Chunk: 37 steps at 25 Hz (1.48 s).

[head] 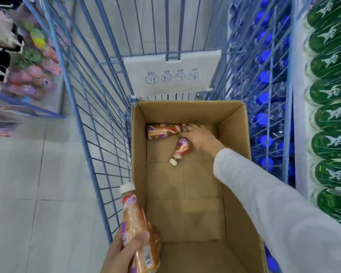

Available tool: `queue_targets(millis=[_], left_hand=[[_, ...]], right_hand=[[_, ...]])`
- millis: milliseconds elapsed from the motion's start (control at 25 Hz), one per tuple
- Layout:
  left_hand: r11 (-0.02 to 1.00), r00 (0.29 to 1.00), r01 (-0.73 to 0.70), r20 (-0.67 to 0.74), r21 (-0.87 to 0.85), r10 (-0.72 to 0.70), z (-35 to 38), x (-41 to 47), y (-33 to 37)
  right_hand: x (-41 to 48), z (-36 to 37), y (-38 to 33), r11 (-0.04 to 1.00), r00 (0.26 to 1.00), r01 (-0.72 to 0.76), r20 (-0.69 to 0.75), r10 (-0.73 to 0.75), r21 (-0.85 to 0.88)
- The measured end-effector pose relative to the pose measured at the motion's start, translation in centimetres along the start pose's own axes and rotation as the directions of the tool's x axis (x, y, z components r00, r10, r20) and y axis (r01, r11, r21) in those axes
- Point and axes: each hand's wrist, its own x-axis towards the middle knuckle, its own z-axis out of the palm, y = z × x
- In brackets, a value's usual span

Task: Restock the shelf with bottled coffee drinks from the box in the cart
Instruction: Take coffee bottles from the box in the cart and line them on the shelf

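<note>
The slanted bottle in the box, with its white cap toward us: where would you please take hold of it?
Probably round its labelled body, from above: the bottle lies flat on the box floor, body facing up, and the right hand is right by its far end.

An open brown cardboard box (235, 146) sits inside a blue wire cart (91, 146). Two plastic coffee drinks with orange-and-purple labels lie on its floor: the far bottle (161, 131) crosswise, and the slanted bottle (181, 149) with its white cap nearer the camera. The white-sleeved right hand (202, 139) lies over the slanted bottle's base; its grip is unclear. The left hand (124, 251) grips a matching held bottle (135, 217) at the box's near left corner.
</note>
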Motion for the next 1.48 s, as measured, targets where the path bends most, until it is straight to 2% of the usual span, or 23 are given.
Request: queue_targets(millis=[80, 280, 480, 520, 560, 640, 680, 720, 760, 840, 1000, 1120, 1320, 1480], left_hand=[[1.000, 1.000, -0.023, 0.002, 0.016, 0.023, 0.2, -0.2, -0.4], [0.998, 0.999, 0.044, -0.002, -0.043, -0.044, 1.1, 0.4, -0.4], [0.993, 1.000, -0.005, -0.002, -0.116, 0.005, 1.5, -1.3, 0.1], [0.993, 0.999, -0.035, 0.003, -0.116, 0.035, 1.6, -2.2, 0.2], [0.992, 0.998, -0.062, 0.000, -0.108, 0.062, 1.7, -3.3, 0.2], [0.988, 0.993, -0.121, -0.017, -0.093, 0.120, 2.2, -6.3, 0.3], [0.984, 0.988, -0.153, -0.019, -0.088, 0.152, 2.4, -7.7, 0.2], [0.980, 0.983, -0.181, -0.021, -0.082, 0.180, 2.6, -8.8, 0.1], [0.975, 0.978, -0.210, -0.021, -0.074, 0.209, 2.8, -10.2, 0.0], [0.963, 0.964, -0.266, 0.005, -0.046, 0.266, 3.3, -12.8, -0.1], [0.914, 0.913, -0.402, 0.094, 0.051, 0.397, 3.7, -17.5, -0.1], [0.846, 0.845, -0.522, 0.199, 0.108, 0.496, 4.0, -20.5, -0.6], [0.696, 0.679, -0.706, 0.407, 0.135, 0.610, 2.7, -25.0, -1.9], [0.583, 0.536, -0.802, 0.587, 0.128, 0.607, 2.0, -28.9, -4.2]], right_hand=[[1.2, 1.2, 0.2, 1.000, 1.000, -0.018, 0.019, 0.018, 0.008], [1.2, 3.6, -1.2, 0.977, 0.982, -0.153, -0.086, 0.166, 0.146], [-4.4, 3.2, -2.0, 0.893, 0.956, -0.290, 0.053, 0.290, 0.343], [-6.5, 3.3, -2.6, 0.827, 0.946, -0.315, 0.083, 0.314, 0.466], [-9.0, 3.3, -3.5, 0.691, 0.935, -0.327, 0.116, 0.335, 0.644], [-14.4, 3.1, -6.0, 0.264, 0.920, -0.276, 0.174, 0.352, 0.924], [-17.1, 2.5, -7.4, 0.086, 0.916, -0.228, 0.183, 0.356, 0.970], [-19.8, 1.8, -8.9, -0.042, 0.917, -0.182, 0.185, 0.352, 0.982], [-22.6, 1.1, -10.3, -0.133, 0.921, -0.141, 0.179, 0.346, 0.981], [-27.9, -0.5, -12.9, -0.253, 0.919, -0.056, 0.149, 0.365, 0.966], [-37.4, -5.0, -16.8, -0.333, 0.928, 0.122, 0.012, 0.372, 0.935], [-42.9, -7.2, -18.3, -0.323, 0.895, 0.258, -0.099, 0.435, 0.910], [-50.4, -7.4, -22.5, -0.255, 0.777, 0.406, -0.185, 0.601, 0.878], [-56.9, -5.3, -27.8, -0.238, 0.641, 0.529, -0.200, 0.741, 0.815]])
